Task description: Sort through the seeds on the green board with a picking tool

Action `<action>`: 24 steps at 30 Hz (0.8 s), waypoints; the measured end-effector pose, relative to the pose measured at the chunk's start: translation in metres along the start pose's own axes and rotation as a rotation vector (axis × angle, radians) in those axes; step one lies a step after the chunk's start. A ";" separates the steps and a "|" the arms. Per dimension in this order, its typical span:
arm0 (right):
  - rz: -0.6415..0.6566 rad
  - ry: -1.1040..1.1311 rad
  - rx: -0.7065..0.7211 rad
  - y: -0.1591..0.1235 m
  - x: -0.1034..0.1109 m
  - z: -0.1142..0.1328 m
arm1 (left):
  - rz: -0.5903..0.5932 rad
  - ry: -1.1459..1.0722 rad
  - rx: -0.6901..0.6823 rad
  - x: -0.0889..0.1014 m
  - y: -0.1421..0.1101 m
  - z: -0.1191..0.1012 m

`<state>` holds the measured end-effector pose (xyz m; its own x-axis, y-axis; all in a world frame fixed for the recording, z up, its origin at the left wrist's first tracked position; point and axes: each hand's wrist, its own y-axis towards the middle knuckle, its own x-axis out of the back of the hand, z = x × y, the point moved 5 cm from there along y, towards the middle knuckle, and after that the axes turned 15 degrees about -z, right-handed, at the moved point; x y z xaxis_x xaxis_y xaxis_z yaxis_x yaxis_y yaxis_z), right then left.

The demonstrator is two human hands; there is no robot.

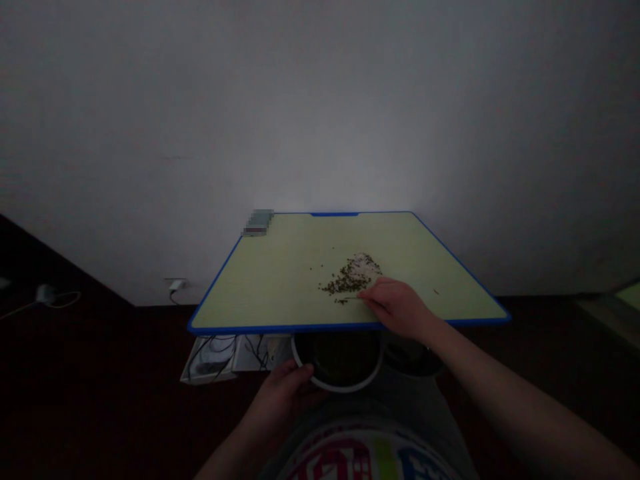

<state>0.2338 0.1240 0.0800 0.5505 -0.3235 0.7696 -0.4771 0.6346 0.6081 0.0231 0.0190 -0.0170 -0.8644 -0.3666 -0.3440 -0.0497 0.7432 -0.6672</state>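
**Seeds [345, 285] beside the right hand [403, 310], pot [340, 389] low in the left [285, 388]**

Nearest the body, the left hand has a narrow hold on the pot's rim at its left side, thumb on top. The pot sits mouth up, just below the near edge of the table [270, 293]; its dark inside is too dim to read. A bowl [433, 369] stands to its right, under the right forearm.

Past that edge, the right hand is over the table, thumb and fingers pinched on a thin stick [353, 297]. The stick points left from the fingertips, its long axis roughly along the near edge. A few seeds lie on the near side of its tip; most lie just beyond it, spread left and away from the grip. The right hand is clearly the nearer one to them; the left is lower, with the table edge between.

Farther back, the seeds meet a pale patch [363, 265]; whether it is husks or other seeds, I cannot tell. A twig [436, 291] lies apart, to the right.
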 end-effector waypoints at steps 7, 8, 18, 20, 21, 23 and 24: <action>0.009 0.003 0.008 0.001 -0.002 0.004 | -0.014 0.015 -0.015 -0.003 -0.005 -0.003; 0.005 -0.001 0.005 0.001 -0.002 0.004 | -0.008 0.015 -0.014 -0.004 -0.006 -0.003; 0.028 0.044 0.036 0.001 0.000 0.007 | 0.000 0.029 -0.010 -0.004 -0.004 -0.003; 0.037 0.049 0.037 0.001 0.001 0.008 | 0.015 0.025 -0.007 -0.005 -0.004 -0.002; 0.038 0.057 0.039 0.000 0.002 0.008 | 0.016 0.021 -0.011 -0.005 -0.004 -0.002; 0.032 0.077 0.047 -0.001 0.003 0.010 | 0.008 0.013 -0.020 -0.004 -0.003 -0.003; 0.027 0.087 0.050 -0.002 0.004 0.010 | 0.000 0.008 -0.023 -0.004 -0.003 -0.003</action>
<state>0.2298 0.1145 0.0838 0.5932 -0.2433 0.7674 -0.5252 0.6054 0.5980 0.0251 0.0198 -0.0111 -0.8683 -0.3622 -0.3388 -0.0611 0.7561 -0.6516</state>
